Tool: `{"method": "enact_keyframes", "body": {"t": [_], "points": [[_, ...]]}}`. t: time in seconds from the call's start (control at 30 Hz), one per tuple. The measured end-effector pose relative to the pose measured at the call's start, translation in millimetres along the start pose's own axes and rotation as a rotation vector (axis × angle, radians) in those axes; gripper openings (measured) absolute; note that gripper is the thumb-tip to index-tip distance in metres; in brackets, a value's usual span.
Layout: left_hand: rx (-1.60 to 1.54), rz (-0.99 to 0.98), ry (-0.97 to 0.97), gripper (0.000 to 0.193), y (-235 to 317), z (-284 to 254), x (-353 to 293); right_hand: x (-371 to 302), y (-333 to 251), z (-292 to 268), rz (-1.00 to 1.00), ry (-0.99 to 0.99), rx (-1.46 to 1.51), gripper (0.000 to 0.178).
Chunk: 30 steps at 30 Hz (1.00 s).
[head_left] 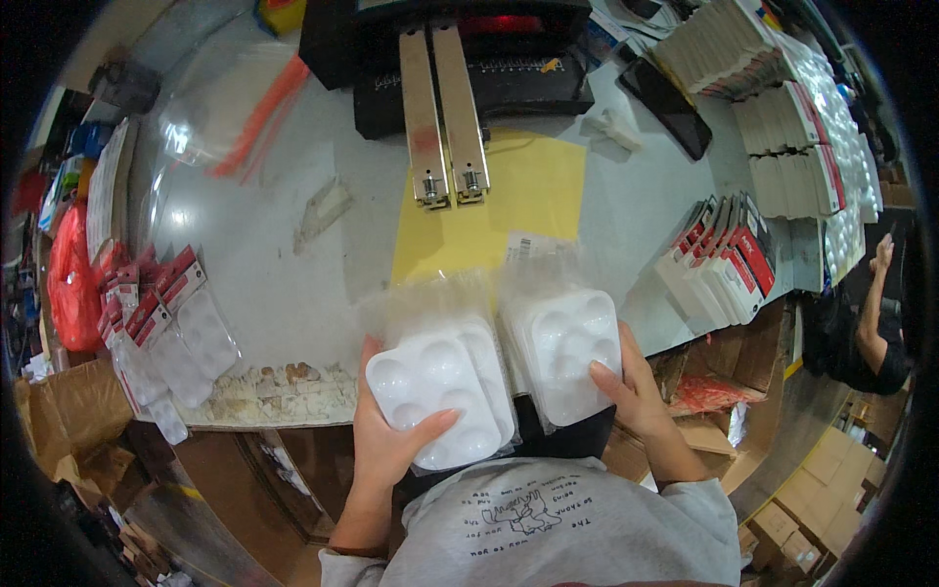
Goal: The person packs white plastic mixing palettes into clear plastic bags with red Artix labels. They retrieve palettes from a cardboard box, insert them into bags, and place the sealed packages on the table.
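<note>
My left hand (385, 452) grips a stack of white paint palettes (442, 399) with round wells, its thumb lying across the top one. A second stack of white palettes (570, 342) is in my right hand (638, 389), the thumb pressed on its face. Clear plastic bags (430, 295) stick out from the far ends of both stacks. The two stacks are held side by side, a small gap apart, over the near table edge. My fingers under the stacks are hidden. Just beyond lies a yellow sheet (548, 186) on the table.
A black machine (377, 106) with two metal arms (424, 127) stands at the table's far side. Bagged palettes with red cards (201, 328) lie at left, stacked red-and-white cards (729, 264) at right. A phone (667, 106) rests beyond them. Another person's arm (873, 303) shows at far right.
</note>
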<state>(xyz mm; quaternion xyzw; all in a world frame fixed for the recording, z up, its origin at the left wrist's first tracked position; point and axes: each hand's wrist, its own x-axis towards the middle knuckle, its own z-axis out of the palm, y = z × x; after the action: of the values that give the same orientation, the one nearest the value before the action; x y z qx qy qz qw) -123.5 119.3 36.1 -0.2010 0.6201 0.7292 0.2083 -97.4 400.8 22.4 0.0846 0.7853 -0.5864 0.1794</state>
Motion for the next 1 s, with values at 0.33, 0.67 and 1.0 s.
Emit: {"method": "enact_keyframes", "body": {"t": [0.33,0.67,1.0], "points": [[0.235,0.062,-0.112,0.088,1,17,-4,-15,-3,37,-0.005,-0.011,-0.004,0.069],[0.079,0.036,-0.115,0.069,-15,12,1,-16,0,51,-0.094,0.129,-0.056,0.072],[0.61,0.611,0.303,0.029,18,5,26,12,-21,-128,-0.215,0.909,-1.012,0.041]]}}
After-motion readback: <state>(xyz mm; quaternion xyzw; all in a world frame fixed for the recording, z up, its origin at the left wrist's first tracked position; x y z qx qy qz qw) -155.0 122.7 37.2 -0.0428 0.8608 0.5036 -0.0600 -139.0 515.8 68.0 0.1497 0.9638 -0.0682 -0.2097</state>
